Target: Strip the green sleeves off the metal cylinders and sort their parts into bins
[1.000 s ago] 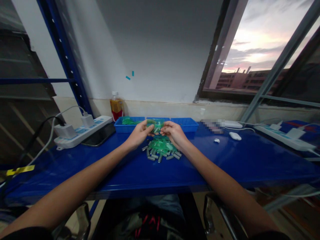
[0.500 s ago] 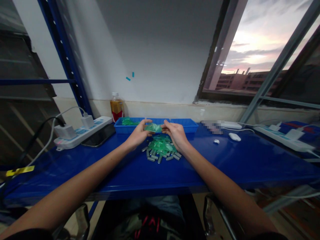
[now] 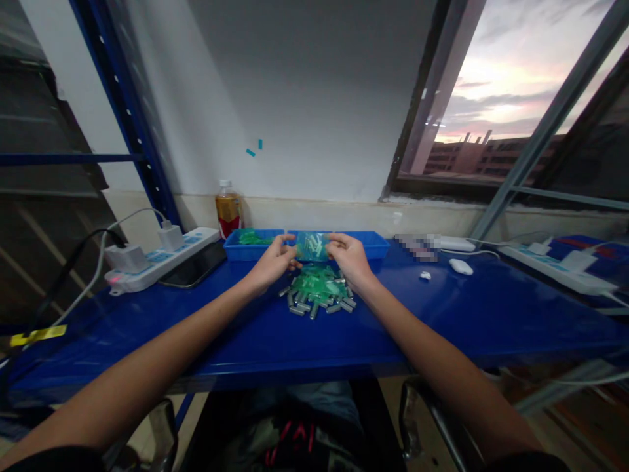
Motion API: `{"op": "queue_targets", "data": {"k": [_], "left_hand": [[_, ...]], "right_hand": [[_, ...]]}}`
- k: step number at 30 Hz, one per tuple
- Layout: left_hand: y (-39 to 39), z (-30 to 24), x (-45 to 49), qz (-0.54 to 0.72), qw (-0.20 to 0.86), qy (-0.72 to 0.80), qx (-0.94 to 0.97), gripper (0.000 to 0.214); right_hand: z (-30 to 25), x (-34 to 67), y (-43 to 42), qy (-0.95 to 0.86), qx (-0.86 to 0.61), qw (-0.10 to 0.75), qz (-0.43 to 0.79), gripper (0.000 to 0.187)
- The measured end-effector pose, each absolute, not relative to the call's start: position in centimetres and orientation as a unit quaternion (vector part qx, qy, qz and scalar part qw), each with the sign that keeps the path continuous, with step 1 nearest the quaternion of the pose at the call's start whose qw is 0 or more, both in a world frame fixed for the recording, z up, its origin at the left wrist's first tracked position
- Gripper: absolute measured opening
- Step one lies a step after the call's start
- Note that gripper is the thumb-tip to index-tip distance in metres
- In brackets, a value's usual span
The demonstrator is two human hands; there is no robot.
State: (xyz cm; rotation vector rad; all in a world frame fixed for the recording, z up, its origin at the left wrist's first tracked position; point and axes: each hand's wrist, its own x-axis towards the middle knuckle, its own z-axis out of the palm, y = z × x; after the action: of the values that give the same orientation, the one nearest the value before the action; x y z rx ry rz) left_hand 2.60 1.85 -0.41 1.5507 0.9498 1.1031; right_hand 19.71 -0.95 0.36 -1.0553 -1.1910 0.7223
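Observation:
A clear greenish plastic bag [image 3: 311, 245] with several small silvery cylinders inside is stretched between my hands. My left hand [image 3: 276, 260] pinches its left edge, thumb and fingers closed. At the other edge, my right hand [image 3: 350, 257] grips it the same way. Just below the bag, a heap of green plastic pieces [image 3: 317, 282] lies on the table, with loose metal cylinders [image 3: 313, 311] scattered around its near side. Behind my hands stands a long blue tray [image 3: 376, 248]; its left section holds more green plastic [image 3: 249, 237].
On the blue table [image 3: 236, 347], a power strip [image 3: 147, 265] and a dark phone [image 3: 192, 265] lie left. An amber bottle [image 3: 228, 211] stands near the wall. To the right are a white earbud [image 3: 425, 276], its case [image 3: 460, 267] and another power strip [image 3: 565, 270].
The bag has been raised slightly and spread flatter between my hands, so the cylinders inside now show. My right hand has turned, its fingers now over the bag's edge.

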Motion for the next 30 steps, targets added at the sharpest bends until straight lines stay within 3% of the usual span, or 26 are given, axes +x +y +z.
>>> {"op": "queue_targets", "data": {"k": [2,7,15,30], "left_hand": [[1.8,-0.1,2.4,0.408,0.524,0.413,0.624,0.042],[1.5,0.4,2.0,0.319,0.640,0.375,0.590,0.073],[1.7,1.5,0.9,0.388,0.678,0.310,0.543,0.047],[1.2,1.3,1.6,0.351,0.543,0.407,0.645,0.019]], "right_hand": [[0.6,20.1,-1.1,-0.560,-0.469,0.651,0.208,0.022],[0.9,19.7,-2.6,-0.697,-0.402,0.593,-0.035,0.016],[-0.4,18.8,-2.5,-0.786,-0.378,0.484,-0.072,0.017],[-1.3,18.0,-2.6,-0.821,-0.415,0.360,-0.155,0.006]]}}
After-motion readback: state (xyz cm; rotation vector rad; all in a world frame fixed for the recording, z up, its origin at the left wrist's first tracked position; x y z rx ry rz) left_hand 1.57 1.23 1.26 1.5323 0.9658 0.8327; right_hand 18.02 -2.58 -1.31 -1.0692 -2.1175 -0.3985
